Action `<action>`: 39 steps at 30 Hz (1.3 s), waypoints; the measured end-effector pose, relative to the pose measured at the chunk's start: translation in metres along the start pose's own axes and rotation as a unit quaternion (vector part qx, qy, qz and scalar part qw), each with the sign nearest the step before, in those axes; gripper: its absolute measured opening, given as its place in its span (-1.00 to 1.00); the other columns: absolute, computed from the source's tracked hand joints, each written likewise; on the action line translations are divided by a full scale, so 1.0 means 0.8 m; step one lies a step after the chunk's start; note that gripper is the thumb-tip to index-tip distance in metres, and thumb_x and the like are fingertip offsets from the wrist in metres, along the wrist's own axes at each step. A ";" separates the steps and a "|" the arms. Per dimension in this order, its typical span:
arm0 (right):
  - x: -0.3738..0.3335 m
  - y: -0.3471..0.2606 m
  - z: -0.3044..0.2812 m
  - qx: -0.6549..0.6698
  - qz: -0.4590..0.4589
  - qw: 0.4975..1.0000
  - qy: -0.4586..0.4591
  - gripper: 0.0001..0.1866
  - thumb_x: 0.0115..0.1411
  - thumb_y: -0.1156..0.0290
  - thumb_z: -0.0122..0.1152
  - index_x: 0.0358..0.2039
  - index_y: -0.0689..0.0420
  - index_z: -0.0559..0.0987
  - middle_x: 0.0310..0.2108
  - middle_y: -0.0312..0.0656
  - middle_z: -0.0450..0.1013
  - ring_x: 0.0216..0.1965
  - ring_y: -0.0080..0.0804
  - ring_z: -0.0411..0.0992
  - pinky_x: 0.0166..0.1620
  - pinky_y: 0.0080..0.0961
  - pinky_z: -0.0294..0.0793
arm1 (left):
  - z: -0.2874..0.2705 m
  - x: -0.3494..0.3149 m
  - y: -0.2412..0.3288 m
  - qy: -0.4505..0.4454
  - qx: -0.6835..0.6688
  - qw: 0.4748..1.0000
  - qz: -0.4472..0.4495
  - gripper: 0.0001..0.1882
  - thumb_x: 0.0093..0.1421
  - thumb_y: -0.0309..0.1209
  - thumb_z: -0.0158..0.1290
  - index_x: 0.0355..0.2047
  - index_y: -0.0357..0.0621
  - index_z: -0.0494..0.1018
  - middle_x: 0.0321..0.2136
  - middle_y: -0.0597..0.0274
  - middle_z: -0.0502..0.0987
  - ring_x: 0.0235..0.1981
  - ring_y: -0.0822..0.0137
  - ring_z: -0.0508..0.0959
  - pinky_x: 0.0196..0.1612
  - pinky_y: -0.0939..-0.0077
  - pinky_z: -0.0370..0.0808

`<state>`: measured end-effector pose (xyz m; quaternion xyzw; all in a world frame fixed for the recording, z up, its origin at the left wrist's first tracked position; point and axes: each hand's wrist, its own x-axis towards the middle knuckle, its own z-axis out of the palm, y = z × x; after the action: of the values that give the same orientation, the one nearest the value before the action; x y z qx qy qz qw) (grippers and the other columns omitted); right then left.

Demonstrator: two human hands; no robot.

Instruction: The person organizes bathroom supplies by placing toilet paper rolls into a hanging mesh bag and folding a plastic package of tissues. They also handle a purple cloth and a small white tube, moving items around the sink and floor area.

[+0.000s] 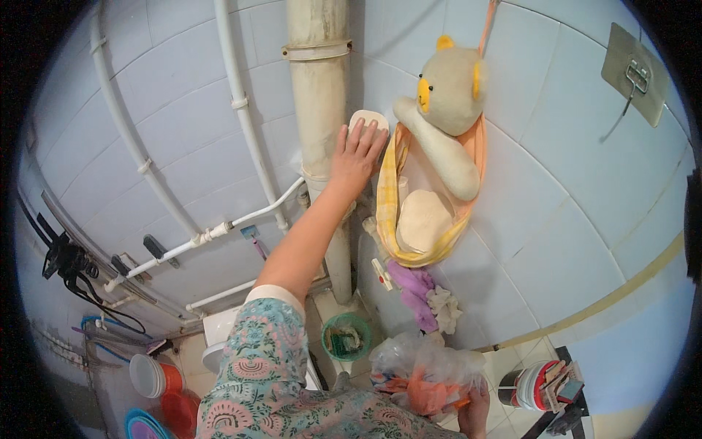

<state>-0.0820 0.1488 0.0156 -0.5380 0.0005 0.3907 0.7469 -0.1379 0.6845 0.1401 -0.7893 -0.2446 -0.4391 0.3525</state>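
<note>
"What's there, from the left?"
"The thick pipe (318, 95), then the left hand (356, 167), fingers laid over a cream pad (371, 115) just beside the pipe's right edge."
"Its grip?"
"Can't tell whether it clasps."
"Further right?"
"A clear bag (430, 357) low down, a plush bear (452, 88) above, then the right hand (474, 408), grip holding the bag."

On the wall to my right I see a plush bear (450, 88) with a yellow-checked sling (387, 190), and farther over a metal hook plate (620, 55). Below me are a purple cloth (414, 293), a round green basket (349, 317) and, at lower left, a red bucket (179, 411).
</note>
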 end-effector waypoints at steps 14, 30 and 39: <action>-0.028 -0.105 0.096 -0.500 -0.303 0.799 -0.143 -0.57 -0.11 0.72 0.04 -0.14 0.22 0.45 -0.19 -0.10 0.42 -0.18 -0.23 0.41 -0.12 -0.47 0.39 | 0.018 0.030 0.007 -0.047 0.017 0.996 -0.069 -0.41 0.10 -0.51 -0.16 0.19 -0.15 0.07 0.24 0.02 -0.01 0.26 0.01 0.01 0.25 0.14 0.03; 0.073 -0.171 0.355 -0.690 -0.660 0.221 -0.199 -0.49 0.02 0.35 -0.02 0.03 0.22 0.37 0.18 -0.14 0.18 0.22 -0.24 0.09 0.26 -0.22 -0.03 | -0.034 -0.025 0.010 -0.138 -0.093 0.986 -0.014 -0.39 0.08 -0.48 -0.14 0.19 -0.26 0.07 0.24 -0.10 -0.03 0.25 -0.02 0.03 0.22 0.19 0.09; 0.089 -0.183 0.363 -0.627 -0.689 0.279 -0.234 -0.46 -0.14 0.49 0.02 -0.05 0.35 0.40 0.11 -0.01 0.24 0.11 -0.06 0.22 0.17 -0.13 0.12 | -0.003 -0.028 0.017 -0.163 0.099 0.981 0.023 -0.44 0.16 -0.39 -0.24 0.17 -0.39 0.05 0.21 -0.21 -0.02 0.26 -0.15 -0.04 0.26 0.23 0.03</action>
<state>-0.0694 0.4069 0.2255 -0.5276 -0.7900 -0.2790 0.1406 -0.1406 0.6722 0.1171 -0.8171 -0.3226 -0.2698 0.3944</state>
